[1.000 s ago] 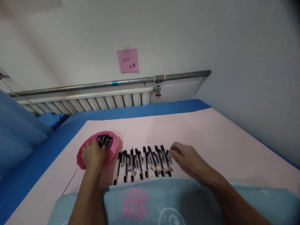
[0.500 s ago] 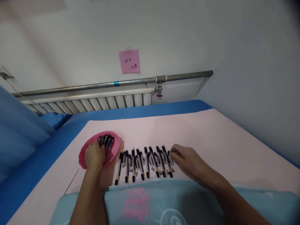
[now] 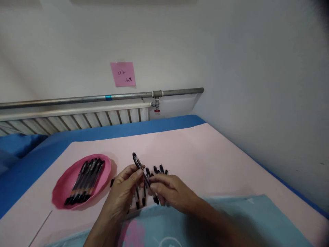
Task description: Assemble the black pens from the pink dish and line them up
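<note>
Black, slender pen [image 3: 137, 160] observed tilted above the pink cover [image 3: 187, 151]; left hand [image 3: 124, 188] grip closed on its mid-barrel, right hand [image 3: 172, 190] grip pinched at its lower part, presumably to steady it from two points. Dish pens [image 3: 87, 178], smooth, lie parallel in a scalloped pink dish [image 3: 61, 183], apparently for tidiness; loose pens [image 3: 137, 200] partly hidden behind both hands

Left hand [image 3: 123, 188] and right hand [image 3: 171, 190] hold one tilted pen [image 3: 145, 177] together. Pink dish [image 3: 61, 187] at left carries bundle of pens [image 3: 86, 180]. Other pens [image 3: 137, 199] lie on pink surface [image 3: 190, 151], partly hidden by hands.
</note>
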Action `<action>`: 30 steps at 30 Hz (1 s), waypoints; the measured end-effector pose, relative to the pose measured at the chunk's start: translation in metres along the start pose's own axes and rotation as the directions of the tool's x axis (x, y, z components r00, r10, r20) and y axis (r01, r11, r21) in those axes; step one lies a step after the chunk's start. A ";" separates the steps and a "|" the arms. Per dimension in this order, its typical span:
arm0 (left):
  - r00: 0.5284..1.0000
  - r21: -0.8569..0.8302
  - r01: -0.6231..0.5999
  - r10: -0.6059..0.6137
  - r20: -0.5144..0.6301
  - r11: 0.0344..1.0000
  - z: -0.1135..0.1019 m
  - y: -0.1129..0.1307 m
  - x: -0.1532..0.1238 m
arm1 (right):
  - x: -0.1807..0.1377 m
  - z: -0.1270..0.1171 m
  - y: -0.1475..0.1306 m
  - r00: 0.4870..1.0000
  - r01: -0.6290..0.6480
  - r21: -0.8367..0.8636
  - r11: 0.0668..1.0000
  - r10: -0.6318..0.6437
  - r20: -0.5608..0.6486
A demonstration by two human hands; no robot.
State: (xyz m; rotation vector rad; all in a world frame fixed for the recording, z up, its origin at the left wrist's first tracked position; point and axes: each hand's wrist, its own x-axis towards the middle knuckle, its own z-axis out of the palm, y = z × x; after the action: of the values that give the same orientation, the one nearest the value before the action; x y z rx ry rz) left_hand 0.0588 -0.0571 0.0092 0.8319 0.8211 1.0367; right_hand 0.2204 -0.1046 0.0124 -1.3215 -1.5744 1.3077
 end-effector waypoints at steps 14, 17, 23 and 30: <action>0.958 -0.077 -0.161 0.137 -0.250 0.984 -0.029 0.015 0.018 | -0.005 0.003 -0.005 0.980 -0.133 0.114 0.985 0.113 0.162; 0.992 -0.107 -0.010 -0.003 -0.123 0.994 -0.024 0.015 0.013 | -0.002 0.003 -0.007 0.977 -0.169 0.191 0.967 0.138 0.165; 0.999 -0.034 0.033 -0.034 -0.035 0.999 -0.016 0.003 0.007 | 0.000 0.003 -0.003 0.975 -0.171 0.175 0.970 0.142 0.168; 0.907 -0.210 -0.183 0.083 -0.412 0.961 -0.047 0.026 0.025 | -0.002 0.002 0.008 0.998 -0.068 -0.015 0.998 0.068 0.009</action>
State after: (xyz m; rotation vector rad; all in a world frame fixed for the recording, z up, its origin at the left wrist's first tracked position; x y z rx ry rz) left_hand 0.0152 -0.0175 0.0070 0.4728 0.9644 1.4293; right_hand 0.2210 -0.1078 0.0047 -1.3904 -1.5600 1.3476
